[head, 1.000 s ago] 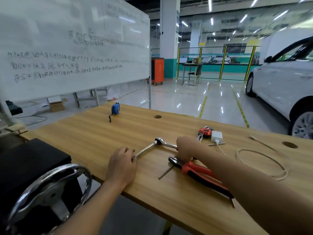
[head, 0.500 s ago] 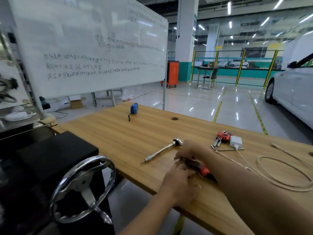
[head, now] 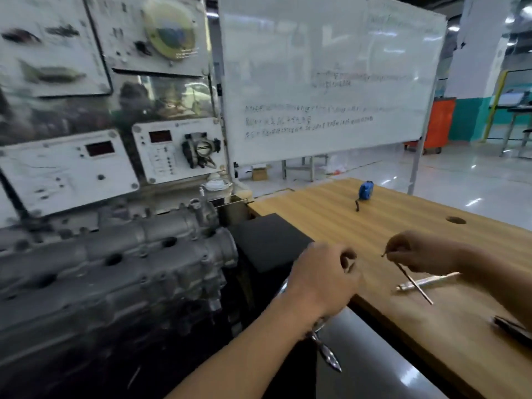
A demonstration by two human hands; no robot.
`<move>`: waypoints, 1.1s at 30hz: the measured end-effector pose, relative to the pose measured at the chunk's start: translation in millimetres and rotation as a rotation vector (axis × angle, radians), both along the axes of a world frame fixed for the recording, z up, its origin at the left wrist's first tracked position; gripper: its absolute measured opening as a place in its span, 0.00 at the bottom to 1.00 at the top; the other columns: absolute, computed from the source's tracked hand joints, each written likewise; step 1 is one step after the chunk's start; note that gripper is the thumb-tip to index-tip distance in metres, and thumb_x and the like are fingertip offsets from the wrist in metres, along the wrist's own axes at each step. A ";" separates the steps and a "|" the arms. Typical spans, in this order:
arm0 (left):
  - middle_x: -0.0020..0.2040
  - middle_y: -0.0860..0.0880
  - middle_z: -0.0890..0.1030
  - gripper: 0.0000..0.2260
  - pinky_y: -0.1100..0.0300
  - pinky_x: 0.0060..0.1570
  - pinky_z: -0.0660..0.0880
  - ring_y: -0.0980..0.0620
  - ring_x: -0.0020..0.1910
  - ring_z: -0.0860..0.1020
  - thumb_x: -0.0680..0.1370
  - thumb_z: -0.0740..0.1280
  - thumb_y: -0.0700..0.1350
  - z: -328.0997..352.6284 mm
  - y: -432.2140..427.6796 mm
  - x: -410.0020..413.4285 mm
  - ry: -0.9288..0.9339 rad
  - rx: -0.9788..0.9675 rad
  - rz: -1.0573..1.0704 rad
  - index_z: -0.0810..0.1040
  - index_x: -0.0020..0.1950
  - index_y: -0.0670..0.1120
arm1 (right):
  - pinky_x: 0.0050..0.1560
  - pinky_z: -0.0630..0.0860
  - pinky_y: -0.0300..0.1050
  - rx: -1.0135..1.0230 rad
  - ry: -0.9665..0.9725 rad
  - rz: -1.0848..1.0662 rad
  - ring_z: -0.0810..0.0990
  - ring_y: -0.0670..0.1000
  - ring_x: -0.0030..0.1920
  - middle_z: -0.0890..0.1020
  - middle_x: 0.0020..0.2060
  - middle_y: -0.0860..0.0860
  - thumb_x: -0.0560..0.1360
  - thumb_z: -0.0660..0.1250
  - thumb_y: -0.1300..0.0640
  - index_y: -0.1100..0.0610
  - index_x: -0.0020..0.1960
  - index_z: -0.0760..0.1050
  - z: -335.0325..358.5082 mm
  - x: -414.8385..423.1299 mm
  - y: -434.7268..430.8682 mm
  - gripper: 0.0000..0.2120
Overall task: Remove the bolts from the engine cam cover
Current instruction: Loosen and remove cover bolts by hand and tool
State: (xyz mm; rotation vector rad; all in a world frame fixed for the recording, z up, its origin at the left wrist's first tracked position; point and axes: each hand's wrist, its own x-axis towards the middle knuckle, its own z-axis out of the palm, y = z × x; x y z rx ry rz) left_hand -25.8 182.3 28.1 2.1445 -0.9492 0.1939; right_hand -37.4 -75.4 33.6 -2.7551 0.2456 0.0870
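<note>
Right hand (head: 417, 251) pinches a thin steel rod (head: 424, 295) above the wood-grain table (head: 331, 220) near its edge. Left hand (head: 322, 280) curled, contents unclear. Rough cast engine (head: 129, 269) left; smooth ratchet (head: 437, 279) lies under the rod.

The engine cam cover (head: 121, 272) is a grey cast-metal block at the left, lying lengthwise just off the end of the desk (head: 331, 214). It has dark round holes along its top, and blur hides its bolts. A thin metal rod (head: 423, 293) slants above the desk, dark tip uppermost, pinched near that end by the right hand (head: 417, 250).
</note>
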 end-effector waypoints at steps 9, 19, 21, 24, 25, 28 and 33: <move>0.50 0.46 0.83 0.08 0.52 0.48 0.74 0.45 0.51 0.79 0.81 0.63 0.47 90.9 109.5 13.0 -0.121 0.099 0.148 0.79 0.56 0.47 | 0.39 0.71 0.40 -0.040 -0.297 0.521 0.75 0.45 0.36 0.79 0.38 0.51 0.80 0.61 0.56 0.56 0.50 0.75 103.5 20.9 193.5 0.05; 0.42 0.45 0.86 0.10 0.63 0.38 0.80 0.52 0.37 0.84 0.80 0.65 0.35 141.9 293.2 15.7 0.227 -0.262 0.189 0.81 0.59 0.43 | 0.32 0.69 0.37 0.084 -0.417 0.874 0.71 0.42 0.27 0.76 0.28 0.46 0.77 0.67 0.52 0.54 0.39 0.77 156.7 56.9 353.6 0.10; 0.45 0.46 0.86 0.11 0.64 0.41 0.79 0.51 0.42 0.84 0.80 0.65 0.36 135.4 321.0 15.5 0.220 -0.331 0.208 0.81 0.60 0.45 | 0.36 0.70 0.43 0.103 -0.403 0.931 0.72 0.44 0.31 0.75 0.30 0.46 0.78 0.66 0.52 0.52 0.38 0.76 158.4 61.0 377.9 0.11; 0.46 0.53 0.87 0.11 0.68 0.47 0.78 0.57 0.47 0.84 0.81 0.65 0.39 122.6 351.7 11.3 0.098 -0.214 0.275 0.80 0.59 0.51 | 0.36 0.68 0.35 0.031 -0.395 0.986 0.72 0.40 0.31 0.75 0.31 0.43 0.80 0.64 0.52 0.52 0.40 0.76 152.6 60.3 403.4 0.10; 0.45 0.57 0.86 0.10 0.69 0.46 0.77 0.58 0.47 0.84 0.81 0.65 0.40 118.0 357.9 9.3 0.049 -0.143 0.294 0.80 0.58 0.53 | 0.35 0.68 0.33 -0.012 -0.393 0.994 0.73 0.39 0.32 0.76 0.32 0.43 0.80 0.64 0.52 0.53 0.42 0.76 148.6 58.8 408.0 0.10; 0.43 0.62 0.85 0.07 0.66 0.43 0.77 0.60 0.43 0.83 0.80 0.68 0.45 105.4 365.7 2.9 -0.042 0.062 0.334 0.81 0.53 0.56 | 0.36 0.69 0.31 -0.046 -0.361 1.018 0.75 0.38 0.33 0.78 0.33 0.44 0.81 0.64 0.53 0.54 0.46 0.75 130.6 51.3 410.8 0.07; 0.44 0.58 0.85 0.04 0.73 0.50 0.74 0.68 0.46 0.80 0.76 0.72 0.44 100.2 372.4 -12.5 -0.117 0.221 0.303 0.83 0.51 0.49 | 0.36 0.68 0.31 0.043 -0.417 1.030 0.72 0.38 0.32 0.74 0.30 0.38 0.81 0.63 0.54 0.53 0.46 0.74 104.8 25.5 412.6 0.06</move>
